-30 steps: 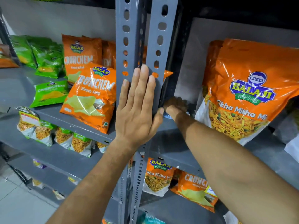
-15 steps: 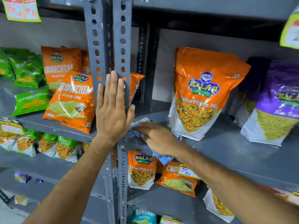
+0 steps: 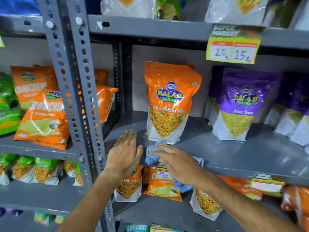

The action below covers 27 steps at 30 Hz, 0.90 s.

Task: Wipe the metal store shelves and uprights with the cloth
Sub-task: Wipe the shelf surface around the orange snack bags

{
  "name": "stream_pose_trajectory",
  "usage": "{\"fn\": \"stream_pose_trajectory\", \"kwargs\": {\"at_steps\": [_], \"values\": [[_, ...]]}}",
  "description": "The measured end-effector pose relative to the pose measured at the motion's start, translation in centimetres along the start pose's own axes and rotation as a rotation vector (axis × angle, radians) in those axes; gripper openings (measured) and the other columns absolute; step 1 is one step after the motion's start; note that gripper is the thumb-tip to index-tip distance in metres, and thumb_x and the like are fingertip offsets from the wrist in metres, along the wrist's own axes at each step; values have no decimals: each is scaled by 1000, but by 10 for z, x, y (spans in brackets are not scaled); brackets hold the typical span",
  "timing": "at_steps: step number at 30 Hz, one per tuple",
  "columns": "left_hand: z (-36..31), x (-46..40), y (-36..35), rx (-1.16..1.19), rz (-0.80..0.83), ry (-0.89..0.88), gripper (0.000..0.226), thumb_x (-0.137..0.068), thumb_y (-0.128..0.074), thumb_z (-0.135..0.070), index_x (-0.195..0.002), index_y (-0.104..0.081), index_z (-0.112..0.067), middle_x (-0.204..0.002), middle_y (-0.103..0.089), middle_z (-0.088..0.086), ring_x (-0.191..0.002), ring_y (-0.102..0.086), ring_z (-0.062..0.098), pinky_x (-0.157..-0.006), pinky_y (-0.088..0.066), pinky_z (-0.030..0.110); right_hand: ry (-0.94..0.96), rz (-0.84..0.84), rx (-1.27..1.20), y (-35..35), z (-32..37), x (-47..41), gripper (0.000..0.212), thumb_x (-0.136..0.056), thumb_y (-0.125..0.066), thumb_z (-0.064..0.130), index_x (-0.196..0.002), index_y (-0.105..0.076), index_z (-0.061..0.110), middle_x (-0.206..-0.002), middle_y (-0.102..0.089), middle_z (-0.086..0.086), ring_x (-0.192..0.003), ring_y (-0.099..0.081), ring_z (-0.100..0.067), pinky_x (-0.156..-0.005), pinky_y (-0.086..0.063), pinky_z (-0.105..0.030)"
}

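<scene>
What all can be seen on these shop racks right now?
Uprights: two, grey with holes, left of centre.
Shelf: grey metal, middle level, one of several.
Cloth: one, blue-and-white check, on the shelf's front edge.
Orange pouch: one, standing just behind the cloth.
Purple pouch: one in front, more behind, at right.
Orange chip bags: several, left bay.
Green bags: a few, far left.
Price tag: yellow, on the upper shelf edge.
Left hand: flat on the shelf.
Right hand: pressing on the cloth.
</scene>
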<state>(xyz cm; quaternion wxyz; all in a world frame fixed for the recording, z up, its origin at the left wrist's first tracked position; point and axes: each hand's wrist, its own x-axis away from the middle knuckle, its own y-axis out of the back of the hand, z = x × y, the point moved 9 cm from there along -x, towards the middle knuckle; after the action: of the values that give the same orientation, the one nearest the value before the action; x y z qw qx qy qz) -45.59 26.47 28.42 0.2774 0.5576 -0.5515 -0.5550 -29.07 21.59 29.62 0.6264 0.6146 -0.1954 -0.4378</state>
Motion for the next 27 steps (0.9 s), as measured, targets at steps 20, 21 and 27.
{"fn": "stream_pose_trajectory", "kwargs": {"at_steps": [20,21,27], "values": [[5,-4,-9,-121,30,36,97,-93,-4,-71,-163,-28,-9,-171,-27,9,-159,-22,20,-130,-11,34,-690,-299,-201,81,-251,-81,38,-104,-43,19,-138,-60,20,-135,-65,-19,-122,-61,-39,-96,-50,-41],[7,-5,-9,-117,27,44,96,-93,-4,-71,-163,-28,-9,-171,-27,8,-159,-22,20,-131,-13,35,-682,-237,-166,74,-262,-95,38,-105,-42,22,-139,-59,20,-141,-61,-18,-127,-58,-38,-99,-47,-39],[11,-9,-13,-120,35,79,93,-94,-7,-71,-164,-26,-13,-173,-23,4,-160,-20,17,-132,-18,39,-640,-17,-52,27,-301,-115,36,-103,-34,49,-130,-58,49,-143,-61,-1,-126,-57,-31,-105,-44,-42]]}}
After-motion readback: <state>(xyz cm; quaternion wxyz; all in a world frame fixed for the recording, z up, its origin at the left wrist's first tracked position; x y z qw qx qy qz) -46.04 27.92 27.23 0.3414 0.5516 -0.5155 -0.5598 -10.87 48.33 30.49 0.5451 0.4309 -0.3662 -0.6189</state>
